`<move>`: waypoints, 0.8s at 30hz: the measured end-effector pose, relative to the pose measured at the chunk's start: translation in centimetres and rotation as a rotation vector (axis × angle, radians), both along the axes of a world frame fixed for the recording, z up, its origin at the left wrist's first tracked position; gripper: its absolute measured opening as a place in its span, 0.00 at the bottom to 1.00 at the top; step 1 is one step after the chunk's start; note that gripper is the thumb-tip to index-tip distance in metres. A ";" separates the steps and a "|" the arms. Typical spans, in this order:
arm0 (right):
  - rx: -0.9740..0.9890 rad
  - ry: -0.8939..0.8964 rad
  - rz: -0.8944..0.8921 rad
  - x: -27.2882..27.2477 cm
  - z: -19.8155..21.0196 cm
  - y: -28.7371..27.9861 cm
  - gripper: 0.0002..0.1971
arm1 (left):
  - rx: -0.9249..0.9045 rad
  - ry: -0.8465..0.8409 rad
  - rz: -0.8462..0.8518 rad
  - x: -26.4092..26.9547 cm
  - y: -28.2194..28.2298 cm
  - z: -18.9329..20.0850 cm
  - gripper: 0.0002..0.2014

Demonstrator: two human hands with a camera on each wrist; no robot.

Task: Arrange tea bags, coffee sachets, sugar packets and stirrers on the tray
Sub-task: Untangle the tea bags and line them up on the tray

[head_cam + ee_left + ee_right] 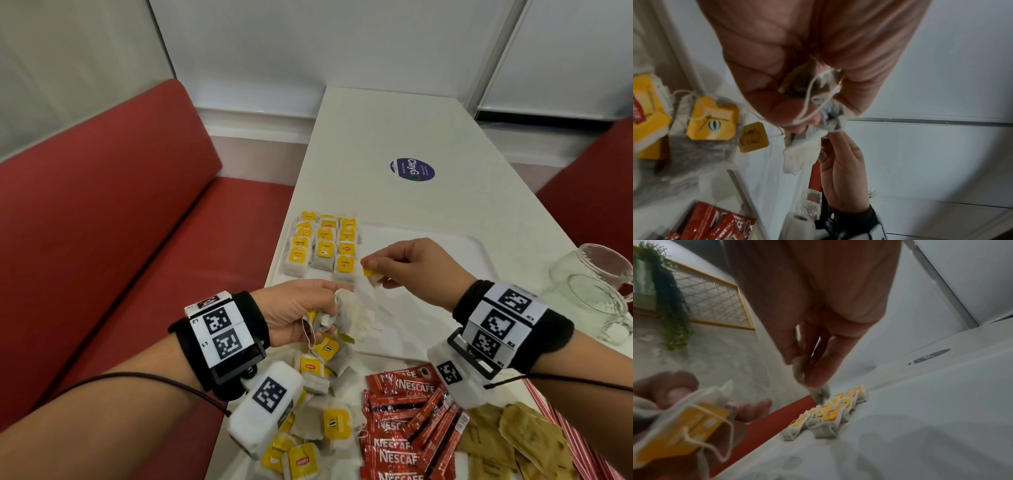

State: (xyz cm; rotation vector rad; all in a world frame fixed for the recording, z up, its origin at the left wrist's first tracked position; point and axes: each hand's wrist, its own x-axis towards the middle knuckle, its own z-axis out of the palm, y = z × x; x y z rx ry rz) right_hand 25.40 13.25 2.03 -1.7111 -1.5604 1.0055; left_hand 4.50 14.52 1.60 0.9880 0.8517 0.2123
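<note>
My left hand point(308, 308) grips a bunch of tea bags point(342, 315) with dangling strings just above the near left corner of the white tray point(479, 246). My right hand point(376, 274) pinches one tea bag point(371, 275) by its yellow tag, right beside the bunch; in the right wrist view this tea bag point(818, 392) hangs from the fingertips. Three rows of yellow-tagged tea bags point(323, 245) lie at the tray's far left corner. Loose tea bags point(329, 421), red coffee sachets point(404, 428), brown sugar packets point(513, 442) and striped stirrers point(582, 445) lie in front of the tray.
Two glass mugs point(603, 284) stand right of the tray. A purple sticker point(412, 169) is on the white table beyond it. A red bench point(120, 222) runs along the left table edge, and another red seat point(599, 192) is at the right.
</note>
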 end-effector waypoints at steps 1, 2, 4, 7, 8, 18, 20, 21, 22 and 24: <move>0.040 -0.090 0.020 -0.1 0.0 0.5 0.07 | 0.002 0.003 0.002 -0.1 0.1 -0.1 0.20; 0.084 -0.205 0.056 -0.3 0.1 0.9 0.08 | 0.002 0.005 0.007 -0.2 0.1 -0.2 0.20; 0.161 -0.385 0.152 -0.9 0.4 1.9 0.12 | 0.003 0.003 0.017 -0.5 0.3 -0.4 0.20; 0.181 -0.477 0.256 -2.1 0.6 3.5 0.16 | 0.000 0.001 0.018 -1.1 0.8 -0.7 0.20; 0.159 -0.475 0.269 -2.6 0.6 4.0 0.15 | 0.000 0.007 0.025 -1.3 1.0 -0.8 0.19; -0.171 -0.290 0.302 -5.7 -0.6 8.0 0.07 | 0.000 0.019 0.092 -2.9 2.9 -1.8 0.14; -0.131 -0.366 0.254 -5.9 -0.8 8.6 0.08 | -0.001 0.010 0.097 -3.1 3.2 -1.8 0.14; -0.116 -0.388 0.233 -5.9 -0.9 8.8 0.07 | 0.002 0.010 0.100 -3.2 3.3 -1.9 0.15; -0.103 -0.401 0.212 -5.9 -1.0 9.0 0.07 | 0.002 0.011 0.106 -3.3 3.4 -1.9 0.15; -0.081 -0.413 0.175 -5.9 -1.3 9.3 0.07 | -0.003 0.008 0.113 -3.5 3.5 -2.0 0.15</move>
